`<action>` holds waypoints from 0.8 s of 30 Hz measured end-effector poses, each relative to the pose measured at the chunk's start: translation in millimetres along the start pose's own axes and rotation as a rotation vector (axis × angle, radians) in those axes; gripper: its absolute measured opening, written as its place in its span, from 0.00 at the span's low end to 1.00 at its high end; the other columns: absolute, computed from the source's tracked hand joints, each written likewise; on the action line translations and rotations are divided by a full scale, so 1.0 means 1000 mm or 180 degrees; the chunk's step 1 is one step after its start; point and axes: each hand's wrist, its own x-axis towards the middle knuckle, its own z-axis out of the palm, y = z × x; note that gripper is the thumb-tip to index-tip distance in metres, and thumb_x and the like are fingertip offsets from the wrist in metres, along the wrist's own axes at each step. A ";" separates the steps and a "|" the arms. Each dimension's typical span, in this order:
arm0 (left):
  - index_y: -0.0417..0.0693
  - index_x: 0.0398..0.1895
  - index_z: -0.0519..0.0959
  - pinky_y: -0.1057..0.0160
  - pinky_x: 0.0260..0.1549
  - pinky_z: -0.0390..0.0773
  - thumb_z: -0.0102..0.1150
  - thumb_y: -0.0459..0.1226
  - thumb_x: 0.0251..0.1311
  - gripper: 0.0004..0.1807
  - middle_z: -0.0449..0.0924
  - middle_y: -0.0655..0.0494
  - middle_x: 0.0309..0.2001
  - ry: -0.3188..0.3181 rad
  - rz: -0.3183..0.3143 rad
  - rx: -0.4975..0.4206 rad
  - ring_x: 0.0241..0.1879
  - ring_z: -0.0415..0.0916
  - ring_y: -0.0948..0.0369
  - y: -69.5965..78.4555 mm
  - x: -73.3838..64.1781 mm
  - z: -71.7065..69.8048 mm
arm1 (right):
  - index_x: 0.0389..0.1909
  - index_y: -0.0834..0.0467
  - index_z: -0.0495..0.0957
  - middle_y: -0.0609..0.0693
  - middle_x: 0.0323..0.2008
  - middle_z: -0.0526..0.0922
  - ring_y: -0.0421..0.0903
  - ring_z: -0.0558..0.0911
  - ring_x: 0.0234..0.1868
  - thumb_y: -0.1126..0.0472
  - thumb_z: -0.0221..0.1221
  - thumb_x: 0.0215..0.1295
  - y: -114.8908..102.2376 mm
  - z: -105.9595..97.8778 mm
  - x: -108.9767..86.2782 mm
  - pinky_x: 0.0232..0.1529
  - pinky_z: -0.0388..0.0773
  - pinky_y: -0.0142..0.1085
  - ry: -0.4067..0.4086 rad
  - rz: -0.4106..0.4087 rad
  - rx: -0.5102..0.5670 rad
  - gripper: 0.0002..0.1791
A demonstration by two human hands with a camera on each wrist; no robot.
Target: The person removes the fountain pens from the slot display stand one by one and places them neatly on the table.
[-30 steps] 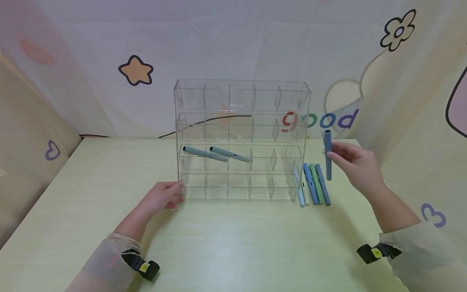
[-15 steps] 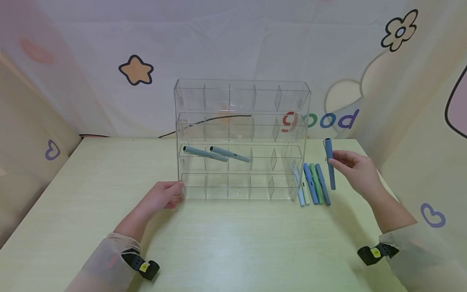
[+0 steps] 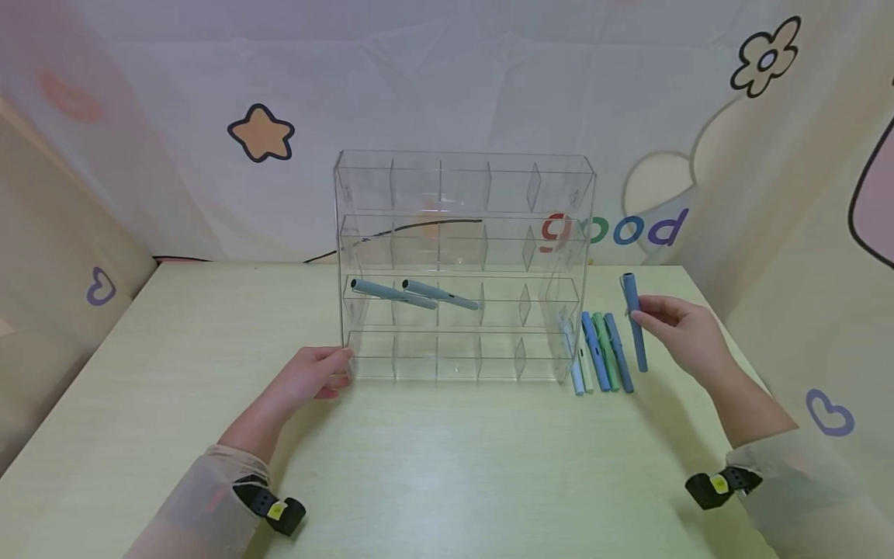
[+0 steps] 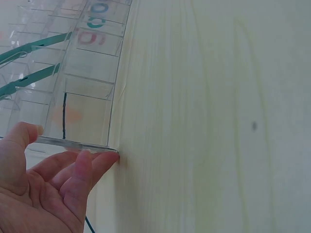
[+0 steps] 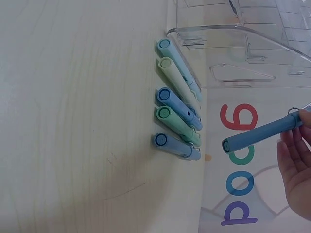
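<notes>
A clear acrylic rack (image 3: 459, 345) with small compartments stands upright on the table. My left hand (image 3: 314, 375) holds its lower left corner; in the left wrist view the thumb (image 4: 24, 132) is at one side of the edge panel and the fingers (image 4: 99, 167) at the other. My right hand (image 3: 687, 335) pinches a blue capped pen (image 3: 634, 322) between thumb and fingers, nearly upright, right of the rack. Two grey-blue pens (image 3: 377, 291) lie slanted in the rack's second tier from the bottom. Several blue and green pens (image 3: 606, 353) lie side by side by the rack's right end.
The pale wood-grain table (image 3: 461, 466) spreads in front of the rack. A printed curtain (image 3: 447, 85) hangs close behind it and along both sides. Each sleeve carries a black wrist camera (image 3: 271, 506).
My right hand has lowered the blue pen and shifted it slightly right, its lower end now leaning outward. The left hand, the rack and the other pens have stayed put.
</notes>
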 end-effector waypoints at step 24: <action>0.33 0.62 0.66 0.59 0.42 0.79 0.44 0.46 0.69 0.28 0.67 0.35 0.60 0.0001 -0.0009 -0.0021 0.52 0.75 0.48 0.000 0.000 0.000 | 0.60 0.69 0.67 0.67 0.53 0.74 0.61 0.73 0.54 0.47 0.48 0.70 0.020 0.001 0.006 0.51 0.74 0.37 -0.0285 0.0242 -0.0073 0.30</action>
